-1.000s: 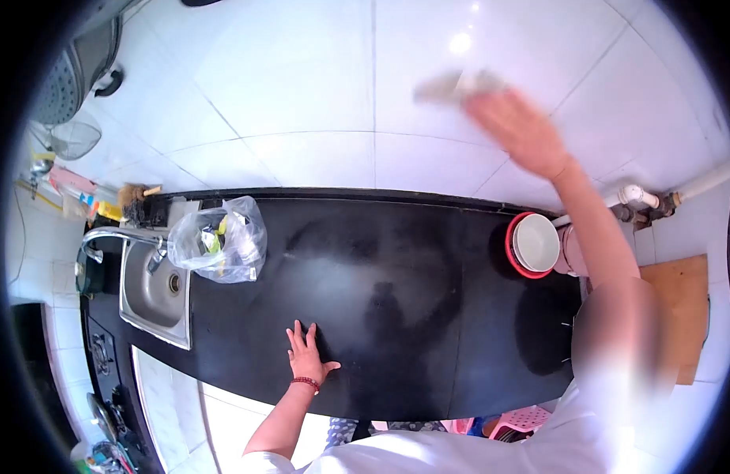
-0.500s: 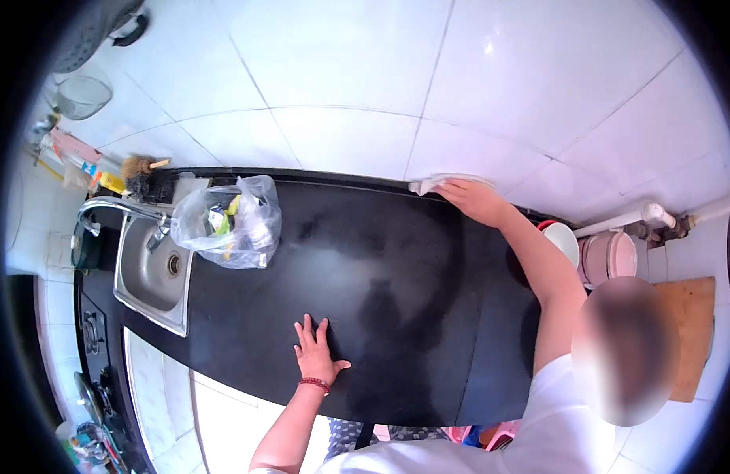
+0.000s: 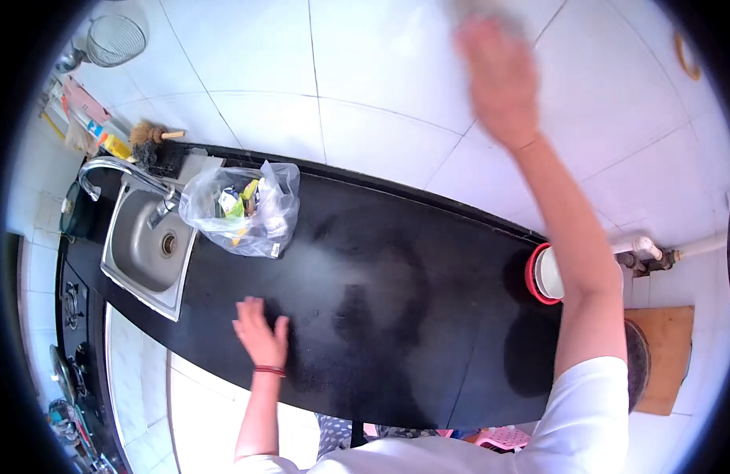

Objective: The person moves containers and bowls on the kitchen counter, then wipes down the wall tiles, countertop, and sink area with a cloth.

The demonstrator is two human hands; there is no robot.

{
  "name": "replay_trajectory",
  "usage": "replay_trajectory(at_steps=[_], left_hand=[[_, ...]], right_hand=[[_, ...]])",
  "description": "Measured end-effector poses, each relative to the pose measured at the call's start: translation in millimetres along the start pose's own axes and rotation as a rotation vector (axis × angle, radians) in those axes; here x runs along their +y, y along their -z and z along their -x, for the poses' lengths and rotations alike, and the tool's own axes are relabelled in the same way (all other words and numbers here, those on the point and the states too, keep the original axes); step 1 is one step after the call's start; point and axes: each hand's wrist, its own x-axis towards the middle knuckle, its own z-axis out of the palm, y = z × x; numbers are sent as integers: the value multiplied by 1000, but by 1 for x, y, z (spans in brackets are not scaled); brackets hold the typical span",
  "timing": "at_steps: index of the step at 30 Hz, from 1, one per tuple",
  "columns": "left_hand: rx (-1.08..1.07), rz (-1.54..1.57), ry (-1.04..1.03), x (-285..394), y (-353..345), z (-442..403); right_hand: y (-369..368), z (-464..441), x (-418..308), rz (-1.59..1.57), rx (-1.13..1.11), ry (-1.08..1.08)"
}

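Observation:
My right hand [image 3: 503, 83] is raised high against the white wall tiles [image 3: 388, 55], blurred by motion. A greyish-white cloth [image 3: 485, 9] shows as a smear at its fingertips, mostly hidden and cut by the top of the view. My left hand [image 3: 260, 336], with a red beaded bracelet [image 3: 270, 370] at the wrist, is at the near side of the black countertop [image 3: 452, 300], fingers spread, holding nothing. Damp streaks mark the countertop. Beyond the left hand stands a clear plastic bag [image 3: 282, 217] with packages inside.
Left of the bag is a steel sink [image 3: 139, 245] with a curved faucet [image 3: 116, 164]. A brush [image 3: 147, 134] lies behind it. On the right, a red-rimmed basin with a white bowl [image 3: 547, 275] sits near a pipe [image 3: 635, 246] and a wooden board [image 3: 667, 355].
My right hand has gone from the counter's back edge up onto the wall with the cloth. My left hand has shifted left. The view has turned somewhat.

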Motion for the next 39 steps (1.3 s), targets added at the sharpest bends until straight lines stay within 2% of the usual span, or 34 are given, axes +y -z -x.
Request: replay_trajectory(at_steps=[1, 2, 3, 4, 5, 7, 10, 13, 15, 16, 17, 19, 21, 22, 26, 28, 29, 30, 32, 35, 37, 39], left_hand=[[67, -20, 53, -28, -2, -7], [138, -38, 100, -60, -6, -16], [220, -68, 153, -95, -13, -21], [307, -93, 211, -124, -22, -24], [336, -126, 275, -144, -23, -29], [385, -170, 408, -167, -20, -33], [276, -207, 659, -192, -32, -33], [140, -314, 831, -184, -43, -37], [173, -339, 827, -173, -46, -35], [190, -358, 822, -172, -47, -34], [212, -387, 815, -175, -51, -33], [214, -369, 812, -167, -45, -38], [216, -379, 805, -168, -45, -33], [223, -380, 796, -171, -47, -31], [247, -383, 770, -175, -50, -31], [210, -349, 798, -164, -39, -36], [213, -351, 796, -167, -42, -35], [217, -355, 802, -167, -41, -35], [214, -346, 799, -163, -39, -36], [237, -345, 788, -166, -40, -34], [223, -330, 811, -162, -36, -35], [216, -324, 820, -158, -33, -36]], right_hand=[[-25, 25, -28, -249, -102, 71], [-41, 55, -61, -337, -171, 179], [-51, 86, -88, -319, -347, 276], [-68, 126, -111, -404, -379, 308], [-59, 146, -126, -658, -772, 201], [-73, 204, -135, -702, -813, 365], [-44, 209, -113, -511, -859, 509], [-7, 166, -55, -418, -760, 290], [13, 113, -14, -214, -614, 180], [20, 70, 0, -180, -399, 144], [27, 24, 1, -87, -244, 84], [23, -36, -12, -37, -148, 8], [-7, -58, -49, -88, -104, 45], [-20, -60, -69, -116, -91, 59], [-90, 15, -170, -409, -351, 367], [-102, 84, -203, -615, -630, 365], [-104, 126, -206, -692, -693, 340], [-100, 158, -197, -763, -757, 317], [-73, 165, -162, -605, -797, 471], [-26, 141, -84, -565, -772, 382], [-2, 96, -43, -298, -640, 298], [11, 24, -20, -127, -382, 176]])
